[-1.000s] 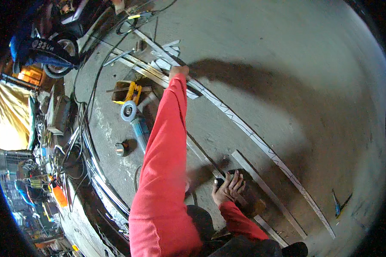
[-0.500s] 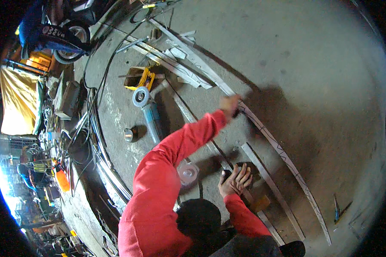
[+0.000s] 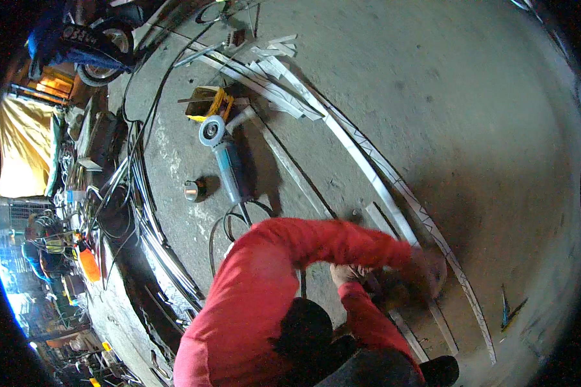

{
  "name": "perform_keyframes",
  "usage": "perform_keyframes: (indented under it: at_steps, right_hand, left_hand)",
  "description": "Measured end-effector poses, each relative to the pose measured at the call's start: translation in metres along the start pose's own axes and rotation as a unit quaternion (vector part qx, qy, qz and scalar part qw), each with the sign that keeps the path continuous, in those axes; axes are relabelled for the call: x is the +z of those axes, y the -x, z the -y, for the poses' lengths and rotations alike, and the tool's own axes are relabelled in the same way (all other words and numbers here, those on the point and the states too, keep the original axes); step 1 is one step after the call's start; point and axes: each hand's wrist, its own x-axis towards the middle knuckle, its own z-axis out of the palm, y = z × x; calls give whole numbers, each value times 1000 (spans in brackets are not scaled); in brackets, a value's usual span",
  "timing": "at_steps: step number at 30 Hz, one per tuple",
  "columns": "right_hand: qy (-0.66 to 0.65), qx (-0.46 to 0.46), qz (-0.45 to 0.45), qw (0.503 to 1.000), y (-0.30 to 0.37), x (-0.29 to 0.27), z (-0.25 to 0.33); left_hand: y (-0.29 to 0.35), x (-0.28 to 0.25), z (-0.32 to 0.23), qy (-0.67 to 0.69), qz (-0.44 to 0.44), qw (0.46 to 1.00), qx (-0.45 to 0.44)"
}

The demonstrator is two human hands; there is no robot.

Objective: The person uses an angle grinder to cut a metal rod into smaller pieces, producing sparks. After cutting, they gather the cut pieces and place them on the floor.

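My left arm, in a red sleeve, reaches across to the right. My left hand (image 3: 429, 271) is smeared by motion and looks closed on the near end of a long pale flat strip (image 3: 361, 158). Just beyond lies a curved-looking strip with dark zigzag marks (image 3: 426, 222). My right hand (image 3: 346, 274) is low beneath the left forearm, close to another strip (image 3: 313, 193) on the floor; its fingers are mostly hidden. A blue-grey angle grinder (image 3: 227, 164) lies left of the hands, its disc facing up.
Offcuts (image 3: 277, 48) lie at the far end of the strips. A yellow-edged box (image 3: 203, 103) and a small metal cup (image 3: 192, 190) stand near the grinder. Cables (image 3: 155, 106) and rods (image 3: 152, 232) run along the left; a motorcycle wheel (image 3: 110, 55) is beyond. Pliers-like tool (image 3: 507, 309) lies right.
My left hand has swung right and nearer, and the pale strip has shifted the same way, uncovering more of the zigzag-marked strip. The left forearm now covers most of my right hand.
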Motion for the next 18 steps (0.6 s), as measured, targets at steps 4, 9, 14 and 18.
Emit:
perform_keyframes:
  at_steps: [4, 9, 14, 18]
  right_hand:
    - [-41, -58, -271, 960, -3, 0, 3]
    - [-48, -53, -223, 972, -4, 0, -1]
    - [-51, -55, -205, 976, -3, 4, -1]
    - [-57, -56, -211, 974, -5, 6, -1]
  left_hand:
    - [107, -114, -11, -536, -236, 810, -20]
    - [196, -162, -4, -638, -185, 687, -295]
    - [206, -151, 12, -628, -210, 688, -298]
    - [207, -157, 19, -669, -224, 664, -246]
